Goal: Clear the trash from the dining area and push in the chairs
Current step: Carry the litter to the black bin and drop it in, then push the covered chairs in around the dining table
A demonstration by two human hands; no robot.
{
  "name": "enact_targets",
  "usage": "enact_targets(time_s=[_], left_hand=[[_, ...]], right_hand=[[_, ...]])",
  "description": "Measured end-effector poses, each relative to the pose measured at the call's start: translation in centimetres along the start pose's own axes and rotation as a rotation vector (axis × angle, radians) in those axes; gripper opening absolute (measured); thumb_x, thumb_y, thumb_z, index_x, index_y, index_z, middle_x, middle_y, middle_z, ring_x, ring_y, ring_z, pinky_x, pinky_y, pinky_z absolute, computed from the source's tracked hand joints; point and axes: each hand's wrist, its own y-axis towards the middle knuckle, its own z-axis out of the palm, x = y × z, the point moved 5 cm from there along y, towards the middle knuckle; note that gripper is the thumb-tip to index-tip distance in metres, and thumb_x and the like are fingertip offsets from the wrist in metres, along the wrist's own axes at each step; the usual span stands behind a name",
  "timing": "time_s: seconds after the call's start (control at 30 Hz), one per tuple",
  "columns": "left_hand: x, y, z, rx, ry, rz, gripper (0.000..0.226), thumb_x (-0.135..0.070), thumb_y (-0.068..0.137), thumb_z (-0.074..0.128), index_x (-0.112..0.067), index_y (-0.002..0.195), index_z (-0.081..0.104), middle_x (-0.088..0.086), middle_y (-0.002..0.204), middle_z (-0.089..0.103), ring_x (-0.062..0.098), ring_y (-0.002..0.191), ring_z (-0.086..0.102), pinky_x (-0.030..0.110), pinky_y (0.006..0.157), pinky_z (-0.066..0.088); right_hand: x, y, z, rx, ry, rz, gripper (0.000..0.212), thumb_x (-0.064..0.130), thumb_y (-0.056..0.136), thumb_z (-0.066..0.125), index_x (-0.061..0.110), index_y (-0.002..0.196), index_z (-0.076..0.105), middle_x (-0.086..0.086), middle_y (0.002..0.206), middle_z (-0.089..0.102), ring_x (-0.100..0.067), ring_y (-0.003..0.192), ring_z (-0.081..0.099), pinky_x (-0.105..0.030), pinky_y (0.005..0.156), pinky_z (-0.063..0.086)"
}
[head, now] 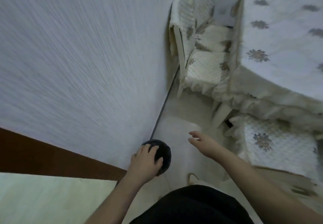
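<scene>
Trash step seems in hand. Left hand (146, 160) fingers grasping dark round object (160, 155), maybe bin lid, on floor (176, 132) beside wall (78, 57). Right hand (201, 142) released, empty, hovering above floor. Chairs (206, 66) stand near tabletop (283, 45). Next move probably calls for steady lift of object; chairs not yet pushed.
</scene>
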Motion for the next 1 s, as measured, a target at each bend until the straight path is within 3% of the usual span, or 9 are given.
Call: enact_targets(time_s=[0.1, 0.2, 0.5, 0.6, 0.87, 1.0], left_hand=[[-0.4, 0.8, -1.6, -0.047, 0.028, 0.083, 0.052, -0.049, 0.095, 0.037, -0.028, 0.143, 0.032, 0.002, 0.147, 0.034, 0.021, 0.134, 0.031, 0.042, 0.106, 0.033], [-2.6, 1.3, -1.7, -0.031, 0.087, 0.182, 0.054, -0.05, 0.095, 0.037, -0.027, 0.143, 0.031, 0.004, 0.149, 0.033, 0.023, 0.136, 0.029, 0.043, 0.108, 0.032], [-16.0, 0.9, -0.7, 0.033, 0.123, 0.539, 0.063, -0.058, 0.092, 0.029, -0.028, 0.147, 0.027, 0.005, 0.153, 0.028, 0.021, 0.139, 0.027, 0.041, 0.112, 0.026], [-20.5, 0.3, -0.5, 0.027, 0.134, 0.611, 0.077, -0.066, 0.08, 0.017, -0.027, 0.145, 0.032, 0.004, 0.15, 0.033, 0.022, 0.136, 0.031, 0.039, 0.111, 0.028], [-37.0, -2.8, 3.1, -0.043, 0.142, 0.812, 0.058, -0.054, 0.092, 0.044, -0.03, 0.143, 0.036, -0.001, 0.147, 0.036, 0.019, 0.137, 0.029, 0.041, 0.106, 0.034], [-45.0, -6.0, 6.6, -0.066, 0.195, 0.894, 0.08, -0.067, 0.082, 0.047, -0.04, 0.15, 0.016, -0.004, 0.15, 0.033, 0.017, 0.139, 0.028, 0.042, 0.105, 0.034]], right_hand=[[-0.2, -2.5, -0.5, -0.097, 0.024, 0.005, 0.05, 0.041, 0.097, 0.047, 0.023, 0.143, 0.04, -0.002, 0.144, 0.045, -0.017, 0.126, 0.047, -0.024, 0.088, 0.037], [-1.3, -5.8, -1.3, -0.191, -0.018, 0.01, 0.052, 0.042, 0.097, 0.045, 0.023, 0.144, 0.038, -0.002, 0.144, 0.044, -0.016, 0.128, 0.045, -0.026, 0.096, 0.037], [-8.3, -15.9, -7.1, -0.504, 0.018, 0.109, 0.052, 0.04, 0.096, 0.049, 0.021, 0.143, 0.039, -0.002, 0.144, 0.042, -0.016, 0.131, 0.041, -0.032, 0.108, 0.033], [-10.9, -19.5, -9.0, -0.615, 0.065, 0.125, 0.05, 0.038, 0.096, 0.05, 0.021, 0.141, 0.041, -0.002, 0.141, 0.044, -0.014, 0.129, 0.042, -0.027, 0.105, 0.031], [-20.7, -29.6, -14.4, -0.792, 0.113, 0.161, 0.049, 0.038, 0.095, 0.051, 0.023, 0.141, 0.041, 0.003, 0.143, 0.042, -0.01, 0.128, 0.042, -0.02, 0.1, 0.03], [-27.8, -35.1, -17.9, -0.847, 0.121, 0.219, 0.051, 0.036, 0.094, 0.054, 0.025, 0.142, 0.04, 0.006, 0.141, 0.044, -0.007, 0.121, 0.045, -0.021, 0.097, 0.034]])
